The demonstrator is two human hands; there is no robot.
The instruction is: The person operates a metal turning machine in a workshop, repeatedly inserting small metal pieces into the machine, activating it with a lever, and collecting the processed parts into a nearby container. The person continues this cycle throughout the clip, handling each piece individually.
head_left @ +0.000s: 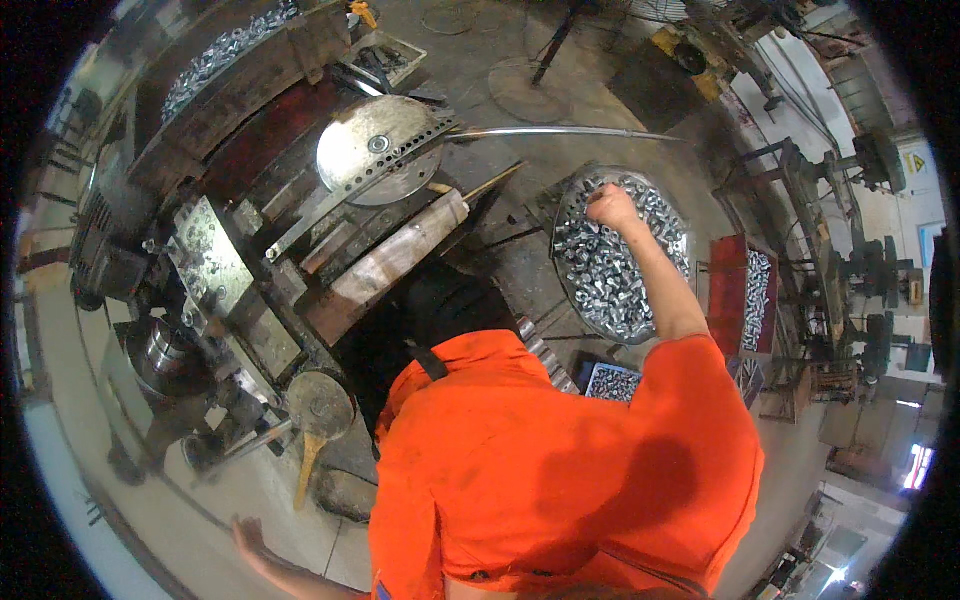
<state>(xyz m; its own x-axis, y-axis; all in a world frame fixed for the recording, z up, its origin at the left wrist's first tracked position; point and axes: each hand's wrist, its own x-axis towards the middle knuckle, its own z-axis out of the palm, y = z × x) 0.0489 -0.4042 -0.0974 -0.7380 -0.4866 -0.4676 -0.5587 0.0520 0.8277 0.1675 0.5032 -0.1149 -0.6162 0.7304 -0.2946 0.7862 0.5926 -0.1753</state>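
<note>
My right hand [612,207] reaches over the far part of a wide round metal tray [572,282] heaped with small shiny metal fittings [612,275]. Its fingers are curled closed, and whatever may be in them is too small to make out. Low on the left, my left hand [250,540] hangs away from my body, fingers apart and nothing in it. Nearest to that hand are a wooden handle [308,465] and a round, worn metal disc [320,405] on the machine.
A machine with a large steel disc [345,150], a perforated bar [330,205] and a long rod [560,131] stands ahead to the left. A red bin [727,290] of fittings and a small blue crate [592,392] are at right. Another trough [230,95] of fittings lies far left.
</note>
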